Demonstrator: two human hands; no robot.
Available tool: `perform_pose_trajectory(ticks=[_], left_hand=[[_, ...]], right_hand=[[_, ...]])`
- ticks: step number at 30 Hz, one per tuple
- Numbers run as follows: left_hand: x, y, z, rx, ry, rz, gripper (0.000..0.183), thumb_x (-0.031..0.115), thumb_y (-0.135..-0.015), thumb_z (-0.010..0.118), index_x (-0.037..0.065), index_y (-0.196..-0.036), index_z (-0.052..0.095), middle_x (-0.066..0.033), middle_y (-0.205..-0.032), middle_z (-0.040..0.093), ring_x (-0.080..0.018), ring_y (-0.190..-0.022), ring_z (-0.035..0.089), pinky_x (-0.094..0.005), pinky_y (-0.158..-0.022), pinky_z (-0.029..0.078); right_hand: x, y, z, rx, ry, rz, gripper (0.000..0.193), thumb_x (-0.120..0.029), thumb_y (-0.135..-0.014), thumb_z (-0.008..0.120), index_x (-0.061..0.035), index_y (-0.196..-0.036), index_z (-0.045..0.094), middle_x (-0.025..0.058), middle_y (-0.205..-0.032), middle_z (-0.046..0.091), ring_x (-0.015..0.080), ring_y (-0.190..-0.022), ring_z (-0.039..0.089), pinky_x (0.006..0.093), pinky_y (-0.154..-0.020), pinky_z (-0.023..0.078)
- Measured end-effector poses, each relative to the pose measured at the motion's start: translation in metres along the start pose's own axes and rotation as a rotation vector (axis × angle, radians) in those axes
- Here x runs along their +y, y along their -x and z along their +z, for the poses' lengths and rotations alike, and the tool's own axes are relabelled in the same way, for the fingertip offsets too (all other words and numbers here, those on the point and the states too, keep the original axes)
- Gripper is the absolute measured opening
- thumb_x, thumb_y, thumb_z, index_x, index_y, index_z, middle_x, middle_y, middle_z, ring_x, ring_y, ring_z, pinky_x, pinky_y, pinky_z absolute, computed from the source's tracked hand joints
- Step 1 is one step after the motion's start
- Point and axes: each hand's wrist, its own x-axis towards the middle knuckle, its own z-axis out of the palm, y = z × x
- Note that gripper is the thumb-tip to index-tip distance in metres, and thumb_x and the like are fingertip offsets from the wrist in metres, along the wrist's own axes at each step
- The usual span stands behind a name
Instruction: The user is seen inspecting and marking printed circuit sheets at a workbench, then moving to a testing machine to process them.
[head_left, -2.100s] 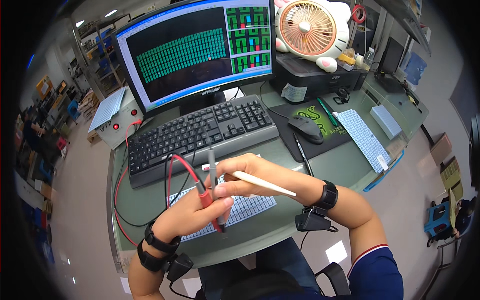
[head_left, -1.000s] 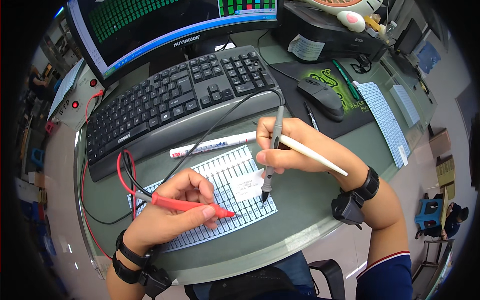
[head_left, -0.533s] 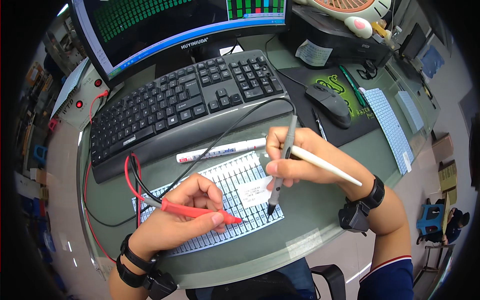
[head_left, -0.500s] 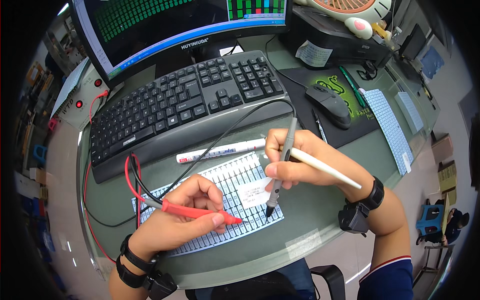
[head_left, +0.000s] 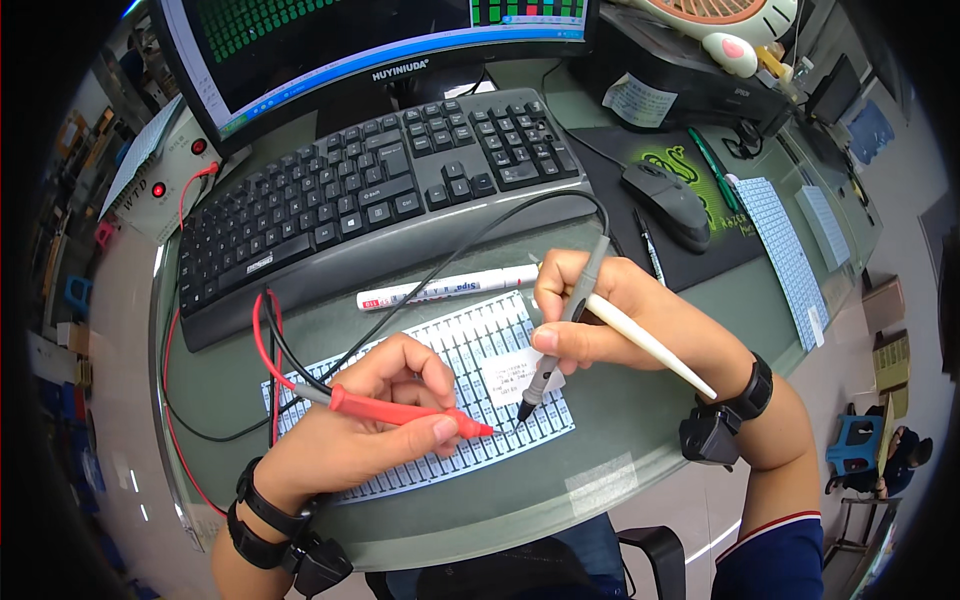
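My left hand is closed round a red test probe, its tip pointing right over a pale blue-white panel printed with rows of small dark strips. In my right hand is a grey test probe with a black tip, slanting down to the same panel. A white tapered stick is also held in that hand, lying across the fingers. Both probe tips are close together near the panel's right end; whether they touch it I cannot tell. A white paper label lies on the panel, partly behind the grey probe.
Behind the panel lie a white marker and a black keyboard below a monitor. Probe cables loop across the desk. To the right are a mouse, a pen and another panel.
The grey probe's tip has moved left and slightly away from me, closer to the red tip. My left hand keeps its hold with little movement. The whole view has shifted slightly.
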Motion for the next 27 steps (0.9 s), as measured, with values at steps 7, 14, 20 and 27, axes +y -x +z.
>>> perform_pose_trajectory(ticks=[7, 14, 20, 27], left_hand=[[-0.001, 0.001, 0.0, 0.005, 0.002, -0.001, 0.024, 0.008, -0.088, 0.066, 0.004, -0.1, 0.046, -0.0062, -0.09, 0.061, -0.0092, -0.08, 0.062, -0.0228, -0.07, 0.051], [-0.003, 0.001, 0.001, 0.014, -0.013, 0.009, 0.023, 0.008, -0.088, 0.066, 0.004, -0.1, 0.046, -0.0061, -0.089, 0.061, -0.0086, -0.078, 0.062, -0.0226, -0.069, 0.051], [-0.003, 0.001, 0.002, 0.019, -0.006, 0.0, 0.023, 0.009, -0.088, 0.065, 0.003, -0.1, 0.046, -0.0053, -0.088, 0.06, -0.0068, -0.077, 0.06, -0.0208, -0.068, 0.049], [0.006, 0.0, 0.015, 0.073, -0.08, -0.006, 0.028, 0.007, -0.089, 0.061, 0.001, -0.111, 0.045, -0.006, -0.097, 0.059, -0.006, -0.078, 0.057, -0.0199, -0.067, 0.047]], right_hand=[[0.002, 0.0, 0.0, -0.013, 0.055, -0.043, 0.023, -0.019, -0.088, 0.067, -0.0047, -0.081, 0.051, -0.0001, -0.068, 0.057, 0.0054, -0.064, 0.057, 0.021, -0.055, 0.043], [0.003, 0.001, 0.0, -0.008, 0.099, -0.095, 0.022, -0.018, -0.088, 0.068, -0.0039, -0.082, 0.051, 0.0007, -0.068, 0.056, 0.0056, -0.062, 0.057, 0.0213, -0.055, 0.043], [0.0, 0.003, 0.003, 0.028, 0.266, -0.185, 0.023, -0.017, -0.085, 0.07, -0.0035, -0.082, 0.052, 0.0021, -0.069, 0.056, 0.0086, -0.064, 0.058, 0.0244, -0.055, 0.043], [-0.01, -0.003, 0.01, 0.111, 0.378, -0.252, 0.027, -0.023, -0.084, 0.071, -0.003, -0.085, 0.052, 0.0074, -0.069, 0.058, 0.0151, -0.064, 0.06, 0.0283, -0.055, 0.043]])
